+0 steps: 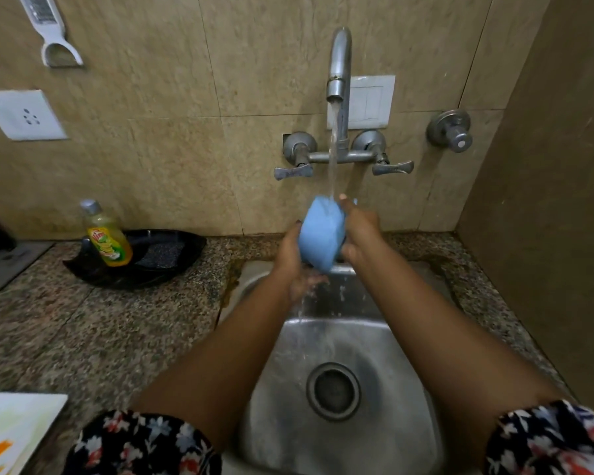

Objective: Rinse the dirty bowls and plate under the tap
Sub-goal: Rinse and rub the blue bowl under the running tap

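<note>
One blue bowl (pixel 321 231) is held between both hands — left hand (pixel 294 257), right hand (pixel 359 231) — fingers closed on it, under the tap (pixel 338 63) stream, over the sink (pixel 374 344).

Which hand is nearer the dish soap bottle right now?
Left. The left hand holds the blue bowl's left side, facing the soap bottle on the counter; the right hand grips the bowl's far side.

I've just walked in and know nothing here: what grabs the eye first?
The light blue bowl, gripped by the left hand and right hand under water running from the steel wall tap, above the steel sink. To the left, a yellow dish soap bottle stands on a black tray.
</note>
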